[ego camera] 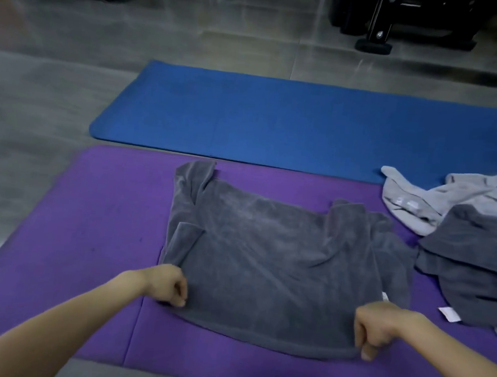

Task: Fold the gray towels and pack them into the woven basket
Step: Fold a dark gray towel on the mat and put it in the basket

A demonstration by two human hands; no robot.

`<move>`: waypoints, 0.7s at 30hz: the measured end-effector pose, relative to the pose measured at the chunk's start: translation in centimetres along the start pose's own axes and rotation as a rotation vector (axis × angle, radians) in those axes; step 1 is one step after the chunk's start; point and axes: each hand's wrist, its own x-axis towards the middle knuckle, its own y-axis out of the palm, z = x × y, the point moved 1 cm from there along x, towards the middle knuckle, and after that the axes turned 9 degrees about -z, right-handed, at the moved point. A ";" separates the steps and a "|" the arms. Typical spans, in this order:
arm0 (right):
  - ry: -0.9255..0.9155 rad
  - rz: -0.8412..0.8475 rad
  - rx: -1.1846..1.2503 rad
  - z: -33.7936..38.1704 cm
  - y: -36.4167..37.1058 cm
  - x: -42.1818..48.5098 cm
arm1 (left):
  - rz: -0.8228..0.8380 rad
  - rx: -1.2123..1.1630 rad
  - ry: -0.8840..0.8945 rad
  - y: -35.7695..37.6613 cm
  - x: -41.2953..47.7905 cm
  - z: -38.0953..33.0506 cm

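Left hand (171,285) and right hand (375,332) each pinch a near corner of the dark gray towel (265,255), spread on the purple mat (96,221) ahead of them. Soft, limp, light terry; corners give best control. More towels (468,256) beyond the right hand. Basket not visible, probably off-frame.

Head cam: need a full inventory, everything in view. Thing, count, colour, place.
spread towel: 1, dark gray, flat on the purple mat, far corners folded over
towel pile: count unclear, light and dark gray, crumpled at the right edge, lying over both mats
purple mat: 1, purple, on the floor, nearest
blue mat: 1, blue, just beyond the purple mat
floor: 1, gray tiles, all around
gym gear: several, black, far edge, blurred
left hand: 1, pinches the spread towel's near left corner
right hand: 1, pinches its near right corner
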 end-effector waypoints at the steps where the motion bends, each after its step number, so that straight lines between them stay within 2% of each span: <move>1: 0.011 -0.040 0.008 -0.1 0.1 0.6 | -0.117 0.014 -0.029 -0.1 0.4 0.2; 2: 0.018 -0.140 0.020 0.1 0.1 1.1 | -0.265 0.047 -0.070 -0.2 0.9 0.4; 4: 0.001 -0.516 -0.046 0.1 0.4 3.3 | -0.559 0.094 -0.168 -0.4 2.3 0.9; 6: -0.002 -0.909 -0.112 -0.1 0.7 5.5 | -0.701 0.044 -0.280 -0.6 3.7 1.1; 7: -0.005 -0.954 -0.103 0.1 0.8 6.1 | -0.702 0.005 -0.336 -0.6 4.5 1.2; 8: 0.009 -0.921 -0.101 0.3 1.1 6.9 | -0.678 -0.036 -0.371 -0.6 5.1 1.4; 10: 0.027 -0.743 -0.159 1.0 1.8 7.5 | -0.688 -0.121 -0.401 -0.3 6.2 1.9; 13: 0.117 -0.633 -0.052 1.6 2.9 7.0 | -0.998 -0.435 -0.497 -0.1 5.9 2.7; 15: 0.086 -0.750 -0.045 2.1 3.5 6.5 | -1.173 -0.773 -0.677 -0.4 4.2 3.4; 17: -0.010 -1.042 -0.064 2.9 5.1 6.0 | -1.186 -1.016 -0.748 -0.8 2.7 4.5; 18: -0.127 -1.125 -0.058 3.4 6.1 5.8 | -1.170 -1.085 -0.727 -0.8 2.1 5.2; 19: -0.242 -1.174 -0.061 4.0 7.2 5.5 | -1.156 -1.133 -0.685 -0.8 1.6 5.9; 21: -0.437 -1.094 -0.125 5.4 8.8 4.7 | -1.106 -1.178 -0.609 -1.0 0.7 6.7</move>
